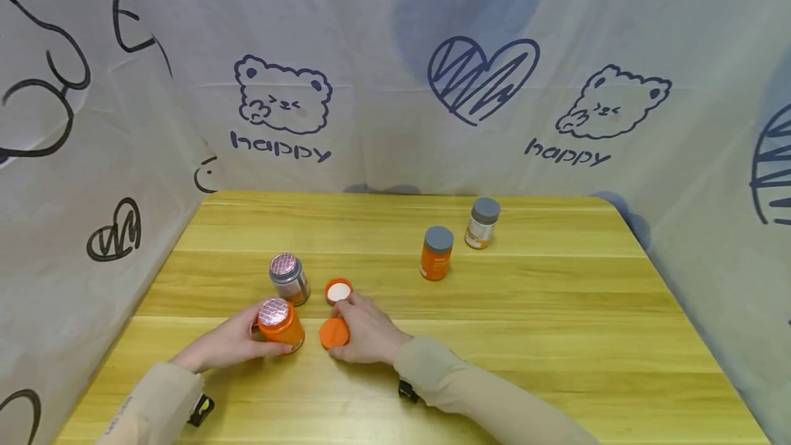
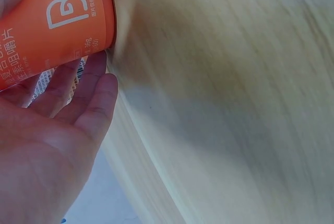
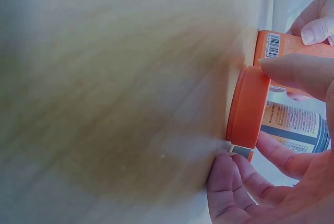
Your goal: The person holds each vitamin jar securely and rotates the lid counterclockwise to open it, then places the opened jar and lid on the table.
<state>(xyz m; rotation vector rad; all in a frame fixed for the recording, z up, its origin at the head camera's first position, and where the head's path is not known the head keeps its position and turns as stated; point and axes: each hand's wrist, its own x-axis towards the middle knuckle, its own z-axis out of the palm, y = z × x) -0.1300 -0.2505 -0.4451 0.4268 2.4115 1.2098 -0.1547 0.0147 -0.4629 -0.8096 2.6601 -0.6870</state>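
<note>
On the left of the table my left hand (image 1: 231,344) holds an orange bottle (image 1: 292,336), thumb on its near side. Pink-looking foil covers the bottle's mouth. The left wrist view shows the bottle's base against the tabletop. To its right, my right hand (image 1: 373,336) pinches a round orange lid (image 1: 334,334) between thumb and fingers, its top facing up. Just behind that lid lies an upturned lid (image 1: 338,292) with a white liner, close to the right fingertips. A grey foil-sealed bottle (image 1: 292,285) stands behind the orange one.
Farther back, right of centre, stand an orange bottle with a grey lid (image 1: 437,253) and a pale bottle with a grey lid (image 1: 482,223). The wooden table (image 1: 544,349) meets printed cloth (image 1: 371,88) at the back and sides.
</note>
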